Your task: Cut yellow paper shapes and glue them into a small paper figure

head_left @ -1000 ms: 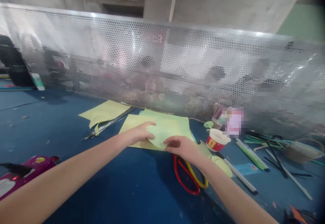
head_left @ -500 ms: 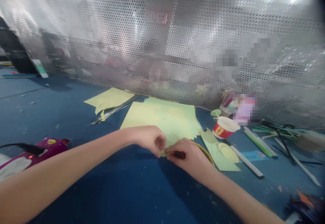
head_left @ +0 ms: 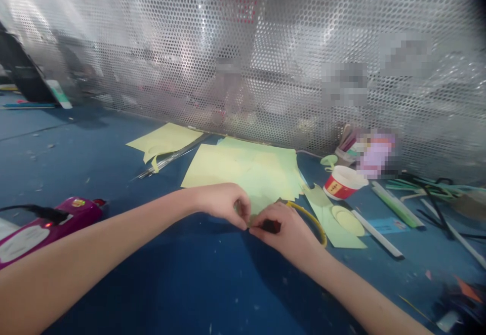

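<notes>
My left hand [head_left: 227, 204] and my right hand [head_left: 287, 227] meet over the near side of the blue table. Thumb and fingers of both are pinched together, tips nearly touching. Between them is a tiny piece of pale green paper, mostly hidden by the fingers. Just beyond lie overlapping pale yellow and green paper sheets [head_left: 243, 165]. A yellow curved loop [head_left: 316, 222] shows behind my right hand, its rest hidden. To the right, a pale green paper strip [head_left: 321, 223] has a round paper disc [head_left: 348, 220] on it.
A red and white paper cup [head_left: 345, 183] stands at the right, near white-capped markers [head_left: 377, 234] and a green one [head_left: 398, 206]. A purple device [head_left: 78, 214] with a plugged-in black cord sits left. Cut paper [head_left: 163, 140] lies by thin wires [head_left: 170, 159]. A perforated metal screen [head_left: 170, 61] borders the back.
My fingertips have drawn closer together, covering more of the small paper piece. The view has tilted down slightly, so the table things appear higher.
</notes>
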{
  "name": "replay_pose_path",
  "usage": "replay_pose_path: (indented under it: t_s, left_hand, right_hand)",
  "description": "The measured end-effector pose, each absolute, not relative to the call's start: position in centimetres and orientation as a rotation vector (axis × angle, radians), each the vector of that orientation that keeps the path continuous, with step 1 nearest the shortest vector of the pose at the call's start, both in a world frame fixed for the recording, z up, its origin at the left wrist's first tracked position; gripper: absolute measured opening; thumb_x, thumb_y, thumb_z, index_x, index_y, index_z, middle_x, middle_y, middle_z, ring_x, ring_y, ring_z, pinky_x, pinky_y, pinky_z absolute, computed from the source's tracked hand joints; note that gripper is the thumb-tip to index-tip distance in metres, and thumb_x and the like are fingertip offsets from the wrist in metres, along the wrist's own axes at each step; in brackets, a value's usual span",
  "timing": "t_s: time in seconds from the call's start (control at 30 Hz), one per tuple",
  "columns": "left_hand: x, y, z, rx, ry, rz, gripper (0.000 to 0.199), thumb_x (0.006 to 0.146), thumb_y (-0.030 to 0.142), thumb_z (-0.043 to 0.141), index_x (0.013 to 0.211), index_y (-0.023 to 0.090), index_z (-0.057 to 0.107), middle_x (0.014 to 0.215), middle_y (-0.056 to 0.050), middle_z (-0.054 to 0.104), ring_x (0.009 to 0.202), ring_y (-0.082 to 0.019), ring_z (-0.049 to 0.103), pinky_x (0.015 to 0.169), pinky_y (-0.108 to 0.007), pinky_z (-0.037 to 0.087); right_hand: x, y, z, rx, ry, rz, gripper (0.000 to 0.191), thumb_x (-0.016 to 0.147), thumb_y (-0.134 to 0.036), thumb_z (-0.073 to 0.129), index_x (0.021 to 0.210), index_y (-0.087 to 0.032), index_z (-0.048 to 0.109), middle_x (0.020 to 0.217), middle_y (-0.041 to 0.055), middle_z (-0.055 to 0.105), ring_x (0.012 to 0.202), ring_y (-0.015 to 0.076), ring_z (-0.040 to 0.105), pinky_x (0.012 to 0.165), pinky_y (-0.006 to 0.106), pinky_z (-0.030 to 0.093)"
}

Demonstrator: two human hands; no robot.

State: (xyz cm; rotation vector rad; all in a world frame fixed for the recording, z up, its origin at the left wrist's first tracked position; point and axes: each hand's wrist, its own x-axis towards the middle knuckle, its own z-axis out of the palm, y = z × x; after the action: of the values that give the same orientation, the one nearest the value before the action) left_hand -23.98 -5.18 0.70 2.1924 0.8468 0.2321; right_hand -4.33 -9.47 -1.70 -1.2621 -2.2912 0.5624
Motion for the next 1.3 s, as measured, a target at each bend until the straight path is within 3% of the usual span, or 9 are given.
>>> replay_pose_path:
  t_s: [0.73, 1.1, 1.3]
  left_hand:
    - [-23.3, -5.4, 0.4, 2.193, 0.855, 0.159, 0.017, 0.065, 0.025, 0.068, 0.08, 0.017, 0.065, 0.072, 0.001, 0.062, 0.065, -0.012, 0.056, 0.059, -0.023, 0.041]
    - [-23.6, -4.7, 0.0, 2.182, 0.811, 0.172, 0.017, 0.068, 0.03, 0.068, 0.079, 0.018, 0.064, 0.067, 0.003, 0.058, 0.062, -0.011, 0.052, 0.057, -0.022, 0.039]
    - [-24.0, -4.5, 0.4, 2.181, 0.76, 0.144, 0.014, 0.068, 0.024, 0.067, 0.081, 0.02, 0.065, 0.076, 0.002, 0.064, 0.07, -0.012, 0.057, 0.063, -0.022, 0.041]
  right_hand:
    - [-4.4, -9.8, -1.5, -1.293, -2.277, 0.588, 0.009, 0.068, -0.016, 0.071, 0.072, -0.023, 0.067, 0.071, -0.0026, 0.065, 0.071, 0.0148, 0.055, 0.067, 0.029, 0.039]
    - [-4.1, -10.2, -2.1, -1.103, -2.391, 0.382, 0.009, 0.076, -0.017, 0.065, 0.076, -0.025, 0.068, 0.077, -0.0019, 0.068, 0.078, 0.0178, 0.057, 0.074, 0.034, 0.039]
    - [-4.3, -10.2, -2.0, -1.116, -2.42, 0.297, 0.008, 0.076, -0.018, 0.062, 0.076, -0.024, 0.067, 0.076, -0.0008, 0.067, 0.076, 0.017, 0.056, 0.073, 0.032, 0.039]
